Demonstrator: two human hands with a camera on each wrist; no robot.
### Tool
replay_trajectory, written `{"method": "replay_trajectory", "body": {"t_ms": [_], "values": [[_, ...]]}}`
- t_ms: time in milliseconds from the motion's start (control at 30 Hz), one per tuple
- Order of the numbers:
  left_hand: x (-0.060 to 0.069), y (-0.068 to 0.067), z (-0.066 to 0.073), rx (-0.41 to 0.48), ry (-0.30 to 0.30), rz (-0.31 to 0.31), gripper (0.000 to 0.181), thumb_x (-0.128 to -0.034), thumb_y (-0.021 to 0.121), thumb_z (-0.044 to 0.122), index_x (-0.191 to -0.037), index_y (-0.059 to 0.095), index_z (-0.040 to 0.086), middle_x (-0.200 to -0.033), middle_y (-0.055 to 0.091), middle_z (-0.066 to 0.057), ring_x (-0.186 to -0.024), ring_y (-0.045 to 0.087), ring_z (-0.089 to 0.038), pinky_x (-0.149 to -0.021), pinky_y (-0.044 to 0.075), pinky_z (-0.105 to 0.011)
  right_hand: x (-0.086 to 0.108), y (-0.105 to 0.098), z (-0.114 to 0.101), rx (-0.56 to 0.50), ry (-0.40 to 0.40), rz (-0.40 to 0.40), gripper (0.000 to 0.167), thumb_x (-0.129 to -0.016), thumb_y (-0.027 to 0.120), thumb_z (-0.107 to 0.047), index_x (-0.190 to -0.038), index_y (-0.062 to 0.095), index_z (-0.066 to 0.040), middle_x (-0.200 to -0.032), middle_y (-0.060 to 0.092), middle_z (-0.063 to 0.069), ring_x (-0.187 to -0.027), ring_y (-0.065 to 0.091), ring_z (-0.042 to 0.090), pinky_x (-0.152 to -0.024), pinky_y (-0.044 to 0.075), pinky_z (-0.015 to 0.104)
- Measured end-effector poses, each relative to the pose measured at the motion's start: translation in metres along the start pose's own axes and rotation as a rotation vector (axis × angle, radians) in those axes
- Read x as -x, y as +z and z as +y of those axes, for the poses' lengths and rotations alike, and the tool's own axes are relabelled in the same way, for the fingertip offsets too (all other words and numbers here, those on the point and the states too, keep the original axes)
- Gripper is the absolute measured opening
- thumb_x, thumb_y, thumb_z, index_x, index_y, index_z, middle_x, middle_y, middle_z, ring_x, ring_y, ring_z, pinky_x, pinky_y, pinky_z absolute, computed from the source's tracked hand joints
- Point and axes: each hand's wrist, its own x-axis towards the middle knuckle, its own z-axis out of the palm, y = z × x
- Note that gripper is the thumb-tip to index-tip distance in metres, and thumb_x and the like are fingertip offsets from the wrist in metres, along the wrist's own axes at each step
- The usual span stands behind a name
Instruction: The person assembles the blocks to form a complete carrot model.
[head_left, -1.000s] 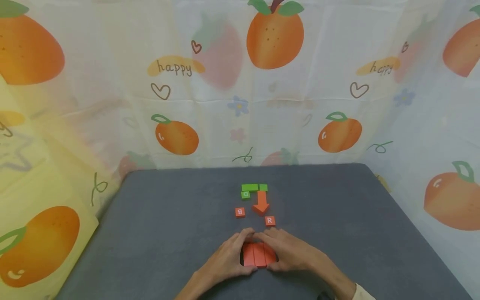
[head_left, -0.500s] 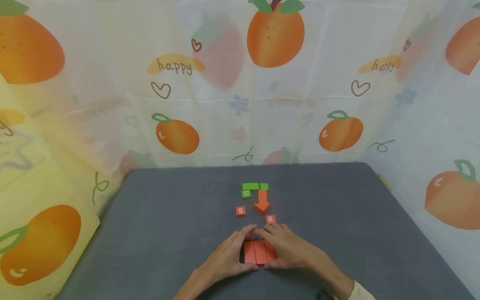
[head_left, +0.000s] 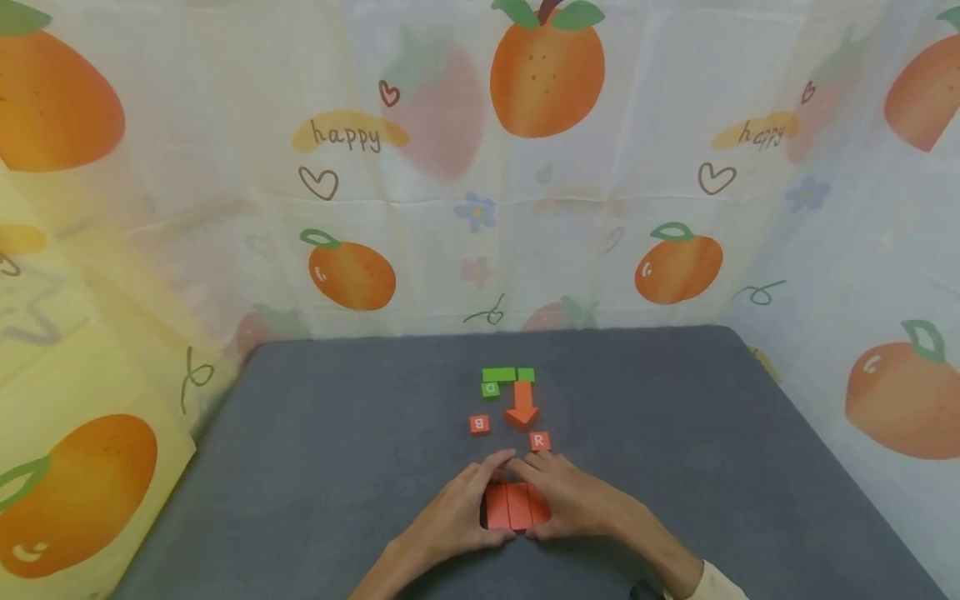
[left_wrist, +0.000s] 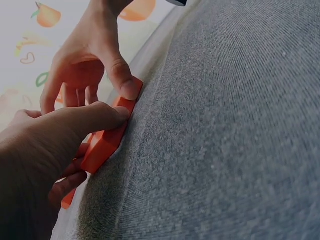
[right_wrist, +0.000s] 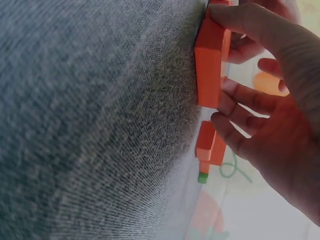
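Red blocks [head_left: 519, 507] lie side by side in a flat group on the table near its front. My left hand [head_left: 452, 510] curls round the left side of the group, with its thumb along the near edge. Opposite it, my right hand [head_left: 581, 502] grips the right side, its thumb also at the near edge. The two index fingers almost meet beyond the far edge. In the left wrist view both thumbs press the front face of the red blocks [left_wrist: 103, 146]. From the right wrist, the end of a red block [right_wrist: 208, 70] shows beside the fingers.
Beyond the hands lie a red R tile [head_left: 540, 441], a red B tile [head_left: 479, 425], an orange arrow block [head_left: 522, 406], a green letter tile [head_left: 491, 390] and a green bar [head_left: 498, 375] beside a small green block [head_left: 527, 375]. A fruit-print curtain [head_left: 420, 267] surrounds the grey table [head_left: 337, 467].
Both hands keep about the same place round the red blocks. The left index fingertip reaches a little further to the right, and the right thumb has shifted slightly left.
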Motion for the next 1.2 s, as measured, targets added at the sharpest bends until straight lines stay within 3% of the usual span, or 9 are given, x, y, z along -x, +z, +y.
{"method": "replay_trajectory", "body": {"t_ms": [233, 500, 867, 1200], "values": [[0.0015, -0.0016, -0.0006, 0.003, 0.014, -0.015, 0.103, -0.0828, 0.089, 0.044, -0.164, 0.029, 0.025, -0.130, 0.068, 0.009, -0.114, 0.059, -0.011, -0.098, 0.057, -0.039, -0.0003, -0.0031, 0.0007, 0.075, 0.003, -0.030, 0.087, -0.084, 0.089, -0.041, -0.155, 0.045, -0.018, -0.145, 0.058, -0.001, -0.133, 0.054, 0.020, -0.109, 0.049, 0.056], [-0.0017, 0.0006, -0.0004, -0.015, 0.012, -0.005, 0.102, -0.0835, 0.090, 0.033, -0.164, 0.028, 0.027, -0.124, 0.065, 0.005, -0.109, 0.059, -0.010, -0.092, 0.058, -0.035, -0.0016, -0.0004, 0.0001, 0.139, -0.044, 0.010, 0.080, -0.085, 0.086, -0.034, -0.152, 0.047, -0.013, -0.140, 0.061, 0.000, -0.124, 0.057, 0.018, -0.102, 0.054, 0.050], [-0.0071, 0.0027, -0.0012, -0.012, 0.038, 0.031, 0.103, -0.0813, 0.090, 0.027, -0.164, 0.029, 0.022, -0.122, 0.067, 0.005, -0.106, 0.059, -0.010, -0.091, 0.057, -0.032, -0.0054, -0.0050, 0.0016, 0.100, -0.070, 0.002, 0.082, -0.083, 0.088, -0.028, -0.152, 0.046, -0.010, -0.140, 0.062, 0.003, -0.126, 0.059, 0.022, -0.105, 0.053, 0.054], [-0.0052, 0.0011, -0.0028, -0.014, 0.035, -0.002, 0.106, -0.0842, 0.089, 0.036, -0.166, 0.023, 0.027, -0.132, 0.065, 0.004, -0.114, 0.059, -0.012, -0.096, 0.058, -0.035, -0.0047, -0.0049, 0.0027, 0.003, 0.014, -0.038, 0.087, -0.084, 0.089, -0.034, -0.156, 0.043, -0.016, -0.149, 0.056, -0.001, -0.137, 0.054, 0.021, -0.110, 0.049, 0.061]]}}
